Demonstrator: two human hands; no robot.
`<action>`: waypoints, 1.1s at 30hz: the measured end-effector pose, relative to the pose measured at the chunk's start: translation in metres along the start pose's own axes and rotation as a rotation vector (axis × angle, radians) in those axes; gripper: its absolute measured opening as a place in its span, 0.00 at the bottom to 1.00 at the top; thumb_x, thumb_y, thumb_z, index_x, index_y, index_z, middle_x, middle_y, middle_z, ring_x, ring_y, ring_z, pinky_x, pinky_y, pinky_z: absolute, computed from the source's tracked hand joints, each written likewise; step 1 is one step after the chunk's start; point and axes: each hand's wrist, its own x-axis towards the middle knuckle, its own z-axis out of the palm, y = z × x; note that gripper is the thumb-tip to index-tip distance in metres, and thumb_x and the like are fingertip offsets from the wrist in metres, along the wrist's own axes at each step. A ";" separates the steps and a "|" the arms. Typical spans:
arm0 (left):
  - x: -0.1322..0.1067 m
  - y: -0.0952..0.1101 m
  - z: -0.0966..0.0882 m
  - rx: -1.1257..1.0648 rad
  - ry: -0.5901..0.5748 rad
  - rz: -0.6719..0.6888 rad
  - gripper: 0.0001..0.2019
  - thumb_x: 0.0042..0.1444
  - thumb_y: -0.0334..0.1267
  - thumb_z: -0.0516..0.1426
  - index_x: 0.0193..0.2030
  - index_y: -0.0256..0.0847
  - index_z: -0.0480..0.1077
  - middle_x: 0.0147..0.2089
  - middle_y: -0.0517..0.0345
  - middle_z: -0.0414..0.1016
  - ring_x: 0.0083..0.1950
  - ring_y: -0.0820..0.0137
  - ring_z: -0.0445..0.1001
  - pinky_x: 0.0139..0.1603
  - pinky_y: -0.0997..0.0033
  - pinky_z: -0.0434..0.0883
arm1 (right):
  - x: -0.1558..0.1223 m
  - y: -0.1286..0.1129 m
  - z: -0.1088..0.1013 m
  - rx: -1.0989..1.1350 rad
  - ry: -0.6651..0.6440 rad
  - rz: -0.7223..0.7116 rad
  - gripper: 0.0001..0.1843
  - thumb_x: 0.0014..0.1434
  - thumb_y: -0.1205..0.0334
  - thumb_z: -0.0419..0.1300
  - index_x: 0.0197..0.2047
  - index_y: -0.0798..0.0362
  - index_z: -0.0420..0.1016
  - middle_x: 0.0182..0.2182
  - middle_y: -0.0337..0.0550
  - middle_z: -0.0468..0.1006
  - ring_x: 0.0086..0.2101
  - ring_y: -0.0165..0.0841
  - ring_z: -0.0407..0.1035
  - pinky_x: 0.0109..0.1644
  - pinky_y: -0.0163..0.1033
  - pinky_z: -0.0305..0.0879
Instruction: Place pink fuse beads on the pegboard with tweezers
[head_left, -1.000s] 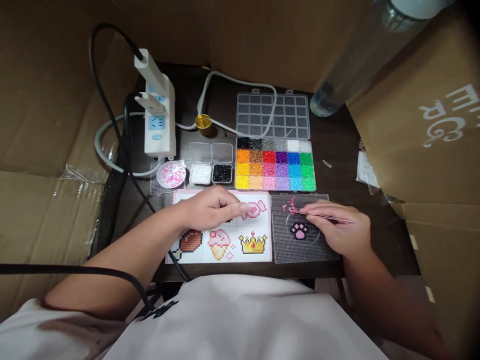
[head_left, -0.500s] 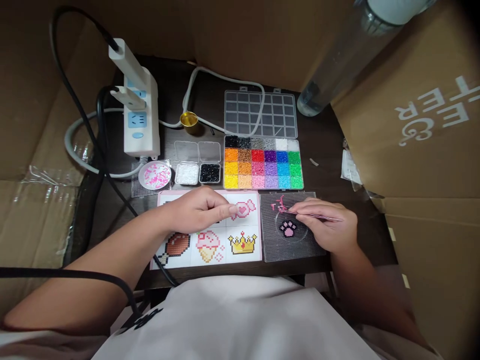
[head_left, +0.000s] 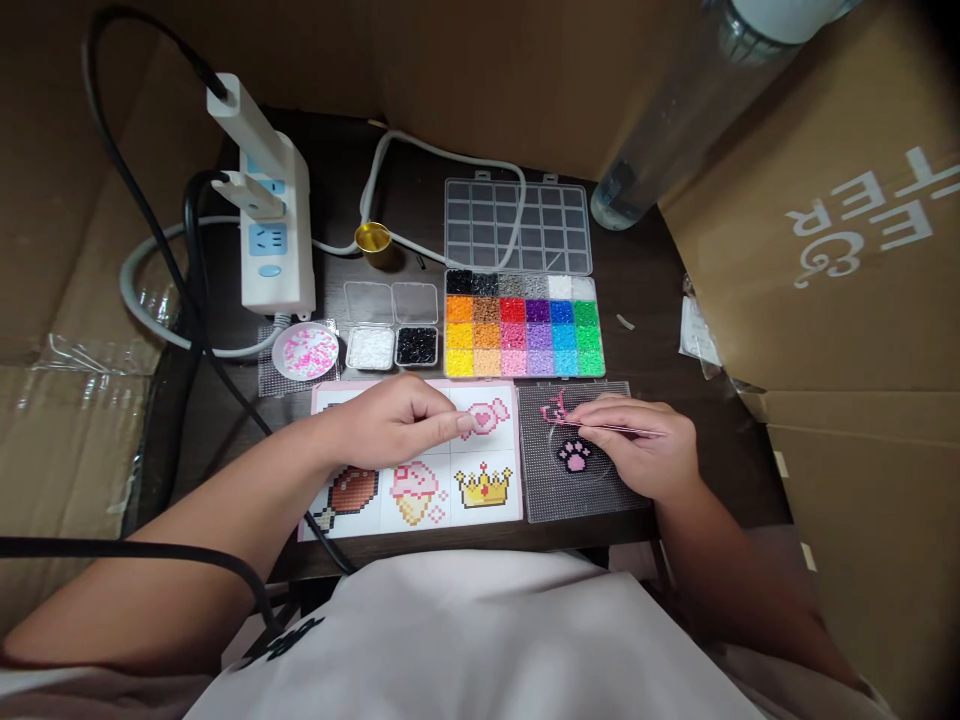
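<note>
My left hand rests on a printed pattern sheet, its fingers curled under and the thumb pointing at the pink candy picture. Nothing shows in it. Thin pink tweezers are pinched in my right hand, over a clear pegboard. Their tip is at a small outline of pink beads near the board's top; whether a bead is in the tip is too small to tell. Just below lies a black and pink bead paw print. My right hand hides part of the board.
Behind the board stands an open sorting box of coloured beads. Small boxes of white beads and black beads sit left of it, beside a dish of pink beads. A power strip, gold cup and clear cylinder stand behind.
My right hand and the tweezers have shifted slightly left, and the tip stays by the pink beads. The left hand has stayed in place. The whole view has moved a little.
</note>
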 end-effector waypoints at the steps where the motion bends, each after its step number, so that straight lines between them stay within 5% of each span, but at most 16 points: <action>1: 0.000 0.000 0.000 -0.001 -0.001 0.001 0.33 0.75 0.58 0.57 0.22 0.46 0.50 0.21 0.68 0.46 0.22 0.74 0.46 0.24 0.68 0.51 | 0.000 0.000 0.000 0.007 0.000 -0.005 0.10 0.63 0.70 0.74 0.38 0.43 0.95 0.35 0.43 0.94 0.34 0.42 0.90 0.42 0.45 0.91; 33: 0.002 0.003 -0.001 0.003 0.043 -0.003 0.31 0.74 0.54 0.57 0.22 0.46 0.48 0.21 0.69 0.44 0.22 0.75 0.45 0.22 0.69 0.50 | -0.002 0.002 -0.013 0.050 0.037 0.005 0.14 0.60 0.76 0.72 0.37 0.45 0.93 0.35 0.41 0.93 0.33 0.39 0.89 0.39 0.40 0.88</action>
